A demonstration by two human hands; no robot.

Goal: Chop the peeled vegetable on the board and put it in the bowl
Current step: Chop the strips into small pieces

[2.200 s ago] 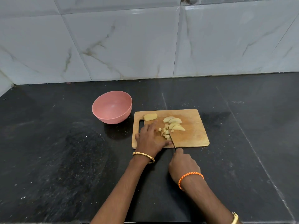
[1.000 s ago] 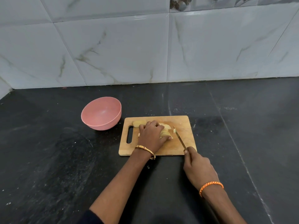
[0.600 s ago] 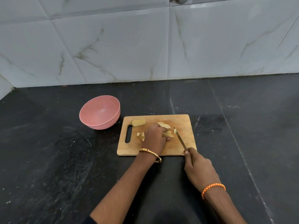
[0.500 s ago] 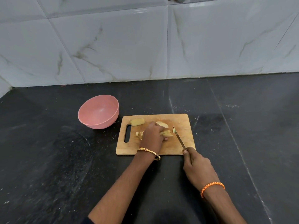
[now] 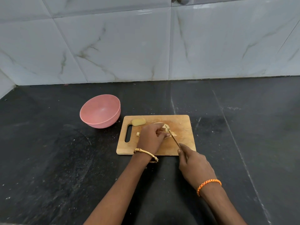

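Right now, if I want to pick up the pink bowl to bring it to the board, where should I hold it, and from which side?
Probably grip the pink bowl at its rim, on the side facing the cutting board. It stands upright and looks empty, its rounded wall narrows toward the base and gives poor hold, while the open rim lets a thumb hook inside. Both hands are busy, so free the left hand first.

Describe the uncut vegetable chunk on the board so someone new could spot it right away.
Find the wooden board on the black counter, right of the pink bowl. The chunk lies at the board's far left corner, just above the handle slot. Unlike the slices by the knife, it is one pale yellow lump, clear of both hands.
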